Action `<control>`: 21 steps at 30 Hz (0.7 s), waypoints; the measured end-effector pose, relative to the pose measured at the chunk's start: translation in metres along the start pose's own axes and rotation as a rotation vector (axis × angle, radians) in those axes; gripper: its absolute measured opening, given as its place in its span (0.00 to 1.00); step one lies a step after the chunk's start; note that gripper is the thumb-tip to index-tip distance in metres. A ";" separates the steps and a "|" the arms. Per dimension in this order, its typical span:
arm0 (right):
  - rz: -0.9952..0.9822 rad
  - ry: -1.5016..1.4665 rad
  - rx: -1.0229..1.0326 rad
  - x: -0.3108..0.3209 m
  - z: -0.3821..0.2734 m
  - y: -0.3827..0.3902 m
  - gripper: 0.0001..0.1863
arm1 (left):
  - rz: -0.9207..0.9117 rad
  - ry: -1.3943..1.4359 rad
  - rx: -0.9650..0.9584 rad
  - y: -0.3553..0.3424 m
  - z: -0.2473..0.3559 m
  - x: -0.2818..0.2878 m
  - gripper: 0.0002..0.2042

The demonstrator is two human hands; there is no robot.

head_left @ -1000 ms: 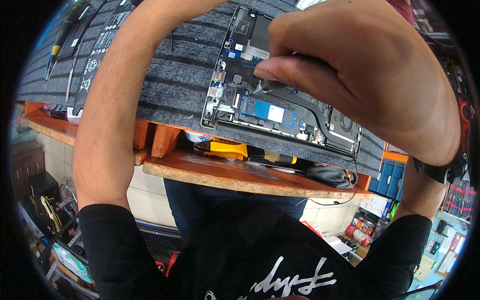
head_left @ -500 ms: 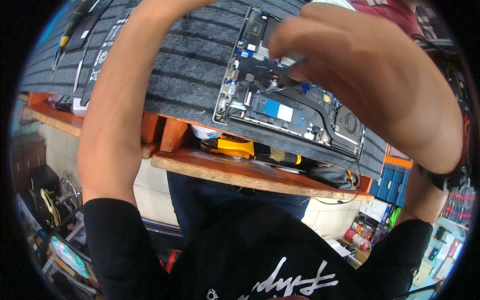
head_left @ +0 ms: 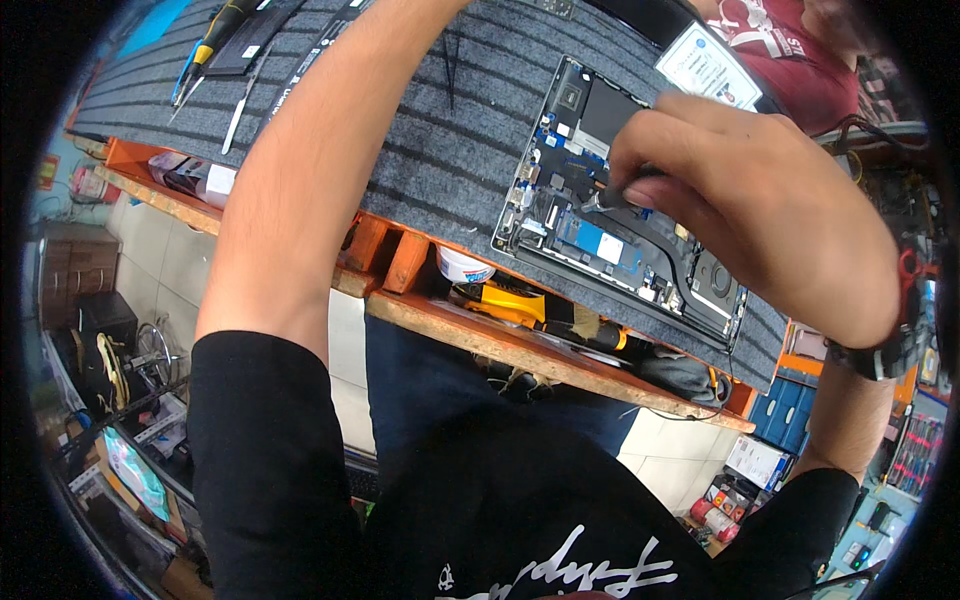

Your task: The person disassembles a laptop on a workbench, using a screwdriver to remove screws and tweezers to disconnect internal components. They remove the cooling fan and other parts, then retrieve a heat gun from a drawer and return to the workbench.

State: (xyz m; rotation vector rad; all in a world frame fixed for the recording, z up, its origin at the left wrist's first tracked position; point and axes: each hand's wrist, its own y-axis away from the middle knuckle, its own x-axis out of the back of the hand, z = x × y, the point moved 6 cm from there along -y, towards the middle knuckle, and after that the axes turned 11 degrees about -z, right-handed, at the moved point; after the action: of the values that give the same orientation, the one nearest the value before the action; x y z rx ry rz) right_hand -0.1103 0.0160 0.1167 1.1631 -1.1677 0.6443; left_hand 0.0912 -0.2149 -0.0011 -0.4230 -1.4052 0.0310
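An opened laptop base (head_left: 560, 240) lies on the grey striped mat, its inner boards, blue rectangular module (head_left: 590, 238), black heat pipe and round fan (head_left: 713, 276) exposed. My right hand (head_left: 700, 165) is over its right half, fingers closed around a dark-handled tool with a silvery end (head_left: 603, 201). That end points down at the middle of the board; whether it touches, and its exact kind, I cannot tell. My left forearm (head_left: 320, 170) reaches across the mat to the upper edge, where the left hand is out of the picture.
A yellow-and-black screwdriver (head_left: 215, 40), a thin metal spudger (head_left: 236, 122) and black tweezers (head_left: 450, 70) lie left on the mat (head_left: 430, 175). Below, an orange wooden shelf (head_left: 480, 335) holds a yellow-handled tool (head_left: 505, 303) and a white tub (head_left: 465, 266). A person in maroon (head_left: 790, 50) is opposite.
The view has shifted, so the laptop appears farther right and lower. My right hand still grips the tool over the board, its silvery end still low over the board's middle.
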 end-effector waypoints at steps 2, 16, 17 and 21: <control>0.066 0.001 0.155 0.003 -0.004 -0.001 0.11 | -0.034 0.021 0.000 -0.003 -0.007 -0.005 0.07; -0.014 -0.119 0.173 0.005 0.005 -0.014 0.13 | -0.158 0.140 0.044 0.009 0.004 0.018 0.08; 0.012 -0.149 0.252 0.009 -0.001 -0.013 0.14 | -0.098 0.102 0.051 0.012 0.001 0.027 0.08; 0.036 -0.115 0.133 0.003 0.012 -0.006 0.14 | -0.097 0.138 0.087 0.023 0.008 0.060 0.09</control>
State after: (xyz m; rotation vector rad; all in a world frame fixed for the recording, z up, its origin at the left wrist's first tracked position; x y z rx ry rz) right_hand -0.1084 0.0029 0.1169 1.3086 -1.2604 0.6981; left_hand 0.0989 -0.1752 0.0493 -0.2794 -1.2818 -0.0155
